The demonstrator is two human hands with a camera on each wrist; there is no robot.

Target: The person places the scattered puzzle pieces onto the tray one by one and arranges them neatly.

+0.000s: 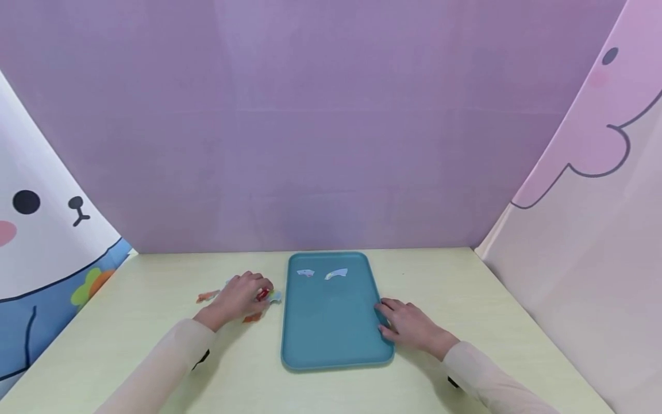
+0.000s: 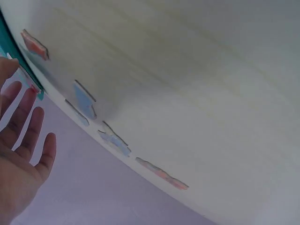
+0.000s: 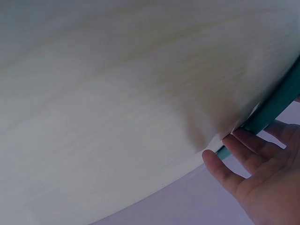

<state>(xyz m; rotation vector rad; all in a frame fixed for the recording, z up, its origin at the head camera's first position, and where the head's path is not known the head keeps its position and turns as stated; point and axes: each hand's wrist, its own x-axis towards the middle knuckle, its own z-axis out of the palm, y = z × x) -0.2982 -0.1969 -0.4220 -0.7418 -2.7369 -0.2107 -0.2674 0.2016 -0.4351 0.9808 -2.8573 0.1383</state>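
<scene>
My left hand (image 1: 240,296) is over the table just left of the blue-green tray (image 1: 338,328). Thumb and fingers pinch a small red puzzle piece (image 1: 263,294), partly covered by them. Around that hand lie more flat puzzle pieces: an orange one (image 1: 252,317) below it, a pale blue one (image 1: 275,296) by the tray, and another orange one (image 1: 207,295) to the left. Across the tray, my right hand (image 1: 411,326) rests at the right rim, fingers loosely extended and touching the edge. Two pale pieces, one small (image 1: 305,272) and one curved (image 1: 336,273), lie near the tray's far end.
The left wrist view shows several loose pieces spread on the table, among them a blue piece (image 2: 85,99) and a long pink piece (image 2: 161,173). A purple backdrop (image 1: 331,144) stands behind the light wooden table (image 1: 465,287), with printed cloth at both sides.
</scene>
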